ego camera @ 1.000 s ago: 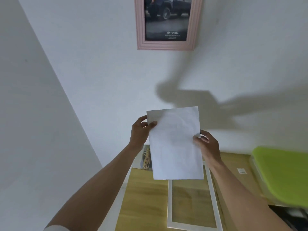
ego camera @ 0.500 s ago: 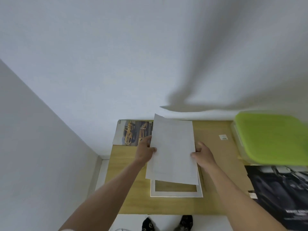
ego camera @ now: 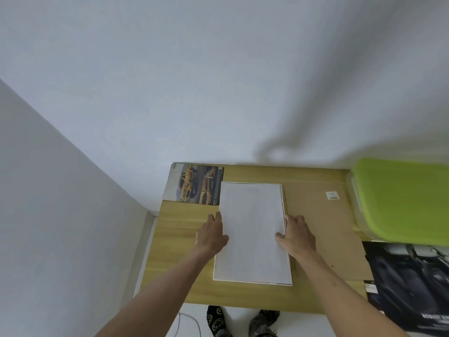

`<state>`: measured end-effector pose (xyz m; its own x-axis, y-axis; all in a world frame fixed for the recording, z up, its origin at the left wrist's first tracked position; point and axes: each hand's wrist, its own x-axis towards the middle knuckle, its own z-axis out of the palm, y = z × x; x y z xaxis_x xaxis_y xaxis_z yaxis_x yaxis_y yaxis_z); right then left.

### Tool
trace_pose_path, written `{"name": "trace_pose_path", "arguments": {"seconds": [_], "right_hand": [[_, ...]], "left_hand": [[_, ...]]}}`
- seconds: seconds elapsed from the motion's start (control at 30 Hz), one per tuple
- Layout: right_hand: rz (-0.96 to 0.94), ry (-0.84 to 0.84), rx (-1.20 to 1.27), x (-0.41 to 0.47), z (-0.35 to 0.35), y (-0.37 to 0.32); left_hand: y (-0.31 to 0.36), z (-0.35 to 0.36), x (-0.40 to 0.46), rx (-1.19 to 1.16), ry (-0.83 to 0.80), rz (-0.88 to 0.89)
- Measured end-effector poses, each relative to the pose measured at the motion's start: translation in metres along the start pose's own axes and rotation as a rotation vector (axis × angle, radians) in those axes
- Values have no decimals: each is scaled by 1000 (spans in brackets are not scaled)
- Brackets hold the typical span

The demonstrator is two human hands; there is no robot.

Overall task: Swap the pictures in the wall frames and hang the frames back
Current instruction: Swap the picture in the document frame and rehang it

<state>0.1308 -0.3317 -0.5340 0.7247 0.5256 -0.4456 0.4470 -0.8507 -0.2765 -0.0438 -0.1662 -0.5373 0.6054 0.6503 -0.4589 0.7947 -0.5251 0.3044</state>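
White sheet (ego camera: 252,229) laid over frame (ego camera: 290,271) on bench (ego camera: 179,229), steadied between both relaxed grips (ego camera: 211,235) (ego camera: 297,235); backing and hanging left.

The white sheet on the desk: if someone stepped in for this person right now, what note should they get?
Left hand: fingers flat at the white sheet's left edge, thumb on top.
Right hand: fingers flat at its right edge.
The sheet lies blank side up over the white frame, which lies flat on the desk; only a thin frame edge shows.
Yellow-car picture lies at the desk's far left corner, cardboard backing to the right, dark car picture at the near right.
Done: sheet laid on the frame.
Left: probably seat the sheet, add the backing, hang the frame.
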Motion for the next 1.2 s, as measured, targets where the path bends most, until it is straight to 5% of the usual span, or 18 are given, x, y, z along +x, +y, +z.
{"name": "trace_pose_path", "arguments": {"seconds": [0.87, 1.2], "right_hand": [[-70, -4, -65, -1, 15, -1], [33, 155, 97, -13, -15, 45]], "left_hand": [[-16, 2, 14, -68, -39, 89], [51, 11, -3, -135, 231, 249]]}}
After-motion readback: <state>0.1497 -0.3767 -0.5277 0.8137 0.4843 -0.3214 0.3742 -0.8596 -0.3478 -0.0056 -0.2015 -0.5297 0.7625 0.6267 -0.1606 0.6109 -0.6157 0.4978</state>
